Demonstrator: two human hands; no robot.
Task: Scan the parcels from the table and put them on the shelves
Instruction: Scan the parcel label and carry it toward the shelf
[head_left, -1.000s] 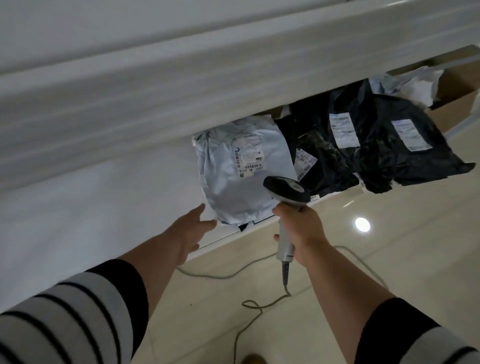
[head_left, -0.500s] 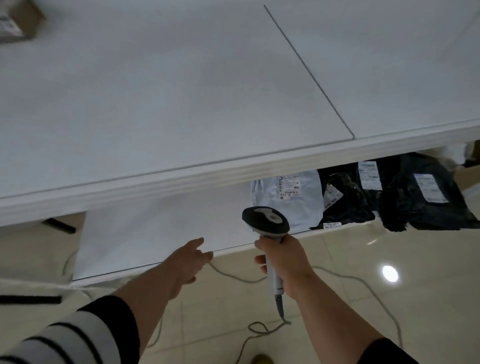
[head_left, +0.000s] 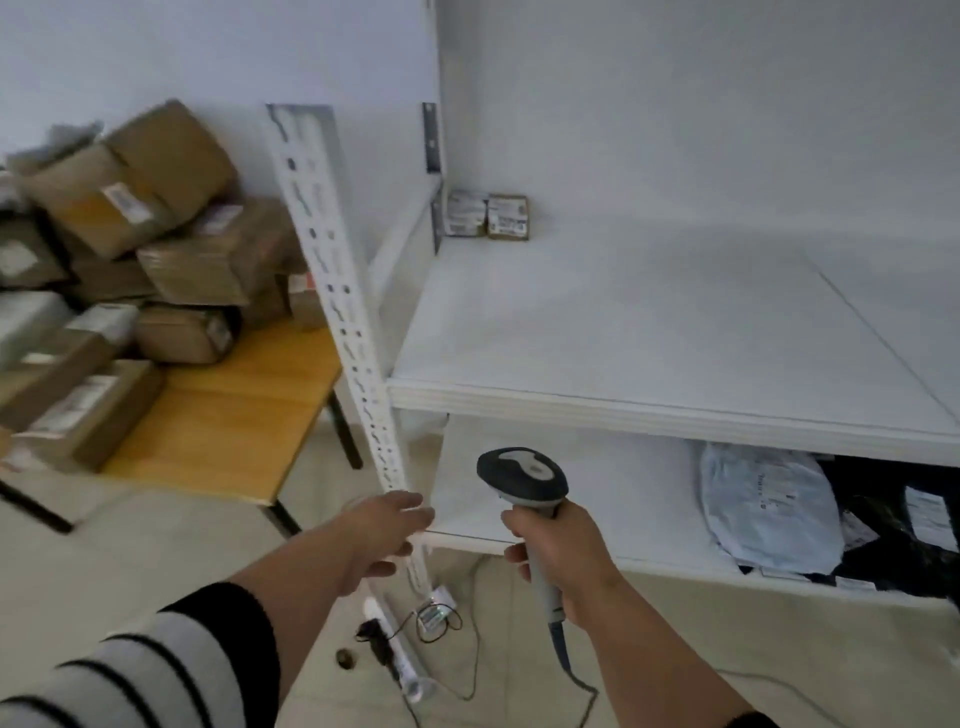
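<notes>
My right hand (head_left: 563, 553) grips the handle of a grey barcode scanner (head_left: 522, 480), held in front of the lower shelf (head_left: 597, 499). My left hand (head_left: 387, 530) holds nothing, its fingers relaxed, by the white perforated shelf post (head_left: 337, 291). A pale blue parcel bag (head_left: 769, 512) and black parcel bags (head_left: 904, 525) lie on the lower shelf at the right. Two small brown boxes (head_left: 491, 215) stand at the back left corner of the upper shelf (head_left: 649, 332). Several brown cardboard parcels (head_left: 150, 239) are piled on the wooden table (head_left: 234, 421) at the left.
The scanner's cable (head_left: 576, 675) trails down to the tiled floor. A white tube, a small device and thin wires (head_left: 415, 629) lie on the floor by the post's foot. Black table legs (head_left: 345, 431) stand next to the shelf unit.
My view has lifted and swung left, from the lower shelf up to the upper shelf, the post and the table. My left hand has drawn back from the lower shelf edge. The scanner stays gripped.
</notes>
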